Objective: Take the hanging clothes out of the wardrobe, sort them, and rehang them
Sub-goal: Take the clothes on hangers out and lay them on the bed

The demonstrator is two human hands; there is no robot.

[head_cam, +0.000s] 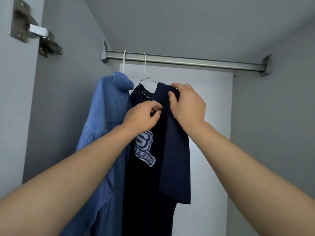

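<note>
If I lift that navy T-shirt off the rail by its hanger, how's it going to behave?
The navy T-shirt is probably floppy: its sleeve droops in folds below the right hand. It looks light, since a thin white wire hanger carries it. It may slide off, as the shoulder fabric looks bunched where both hands pinch it.

On the navy T-shirt [150, 176] I read a big pale "S" above the letters "CHERS"; the small white lettering inside its collar is illegible

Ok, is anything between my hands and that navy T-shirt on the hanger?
Nothing visible. The left hand and right hand already pinch the navy logo T-shirt near its collar and shoulder; the blue denim shirt hangs beside it.
</note>
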